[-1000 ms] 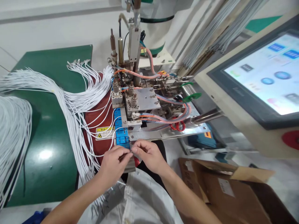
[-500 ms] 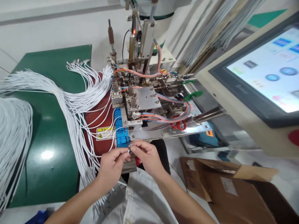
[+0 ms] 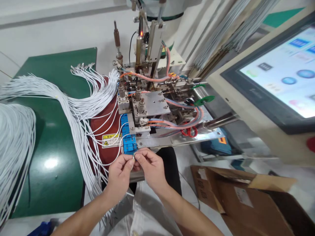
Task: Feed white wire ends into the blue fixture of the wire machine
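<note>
My left hand (image 3: 119, 175) and my right hand (image 3: 150, 167) meet fingertip to fingertip just in front of the blue fixture (image 3: 128, 142) of a small assembly machine (image 3: 150, 105). Both pinch a small white wire end (image 3: 133, 157) between thumb and forefinger. The wire belongs to a fan of thin white wires (image 3: 81, 108) that drapes over the machine's red-brown base (image 3: 103, 131) to my left. The part of the wire inside my fingers is hidden.
A green mat (image 3: 49, 157) covers the bench at left, with a thick white wire bundle (image 3: 12, 144) at its edge. A touchscreen panel (image 3: 278, 75) stands at right. An open cardboard box (image 3: 243, 200) sits at lower right. Hoses and cylinders crowd the machine top.
Both hands have shifted slightly left and up toward the blue fixture, still pinching the wire end. The machine's upper actuator moved between the earliest frame and now, and a red light shows.
</note>
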A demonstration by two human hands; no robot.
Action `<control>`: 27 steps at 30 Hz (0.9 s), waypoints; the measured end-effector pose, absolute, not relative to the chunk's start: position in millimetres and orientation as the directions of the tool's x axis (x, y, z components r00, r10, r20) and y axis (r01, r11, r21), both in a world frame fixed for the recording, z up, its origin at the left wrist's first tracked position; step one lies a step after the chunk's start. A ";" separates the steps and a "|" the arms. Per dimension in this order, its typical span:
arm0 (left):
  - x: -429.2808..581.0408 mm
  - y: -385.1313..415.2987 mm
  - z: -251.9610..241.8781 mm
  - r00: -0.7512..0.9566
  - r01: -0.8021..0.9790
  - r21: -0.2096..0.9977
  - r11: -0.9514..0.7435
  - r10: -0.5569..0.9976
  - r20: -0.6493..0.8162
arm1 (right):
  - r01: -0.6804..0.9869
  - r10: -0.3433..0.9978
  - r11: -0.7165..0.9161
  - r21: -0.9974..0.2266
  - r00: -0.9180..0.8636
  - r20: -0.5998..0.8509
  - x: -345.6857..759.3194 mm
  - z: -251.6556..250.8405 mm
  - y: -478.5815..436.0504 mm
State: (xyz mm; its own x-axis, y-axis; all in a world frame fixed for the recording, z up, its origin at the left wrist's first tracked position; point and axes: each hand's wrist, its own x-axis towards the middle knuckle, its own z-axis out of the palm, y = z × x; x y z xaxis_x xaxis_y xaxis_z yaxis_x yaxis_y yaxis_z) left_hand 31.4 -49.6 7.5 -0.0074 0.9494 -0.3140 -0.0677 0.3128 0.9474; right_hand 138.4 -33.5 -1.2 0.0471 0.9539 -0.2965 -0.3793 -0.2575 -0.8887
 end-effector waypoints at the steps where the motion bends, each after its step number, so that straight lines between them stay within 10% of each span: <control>1: 32.0 -50.3 6.0 -0.019 -0.075 0.949 0.305 0.951 -0.307 | -0.383 0.950 -0.267 -0.885 0.051 -0.308 136.9 -1.3 -34.3; 12: 28.7 -50.3 6.2 -0.041 0.092 0.954 0.284 0.959 -0.282 | 0.249 0.951 0.266 -0.931 0.090 0.295 145.4 -0.3 -35.9; 22: -0.4 -28.7 29.9 0.419 0.605 0.796 -0.014 0.855 -0.304 | 0.314 0.843 0.358 -0.879 -0.513 0.161 178.6 16.6 -16.3; 27: 5.4 -30.4 23.2 0.193 0.551 0.833 0.049 0.964 -0.185 | 0.129 0.991 0.104 -0.986 -0.100 0.092 159.6 6.5 -23.6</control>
State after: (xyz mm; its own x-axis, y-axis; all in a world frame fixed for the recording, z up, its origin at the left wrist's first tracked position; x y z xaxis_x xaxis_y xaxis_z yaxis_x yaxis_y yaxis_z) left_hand 5.4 -30.4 23.2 0.1934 0.9636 -0.1846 0.5510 0.0490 0.8331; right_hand 159.6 -23.6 6.5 -0.1000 0.9907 0.0918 0.1291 0.1044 -0.9861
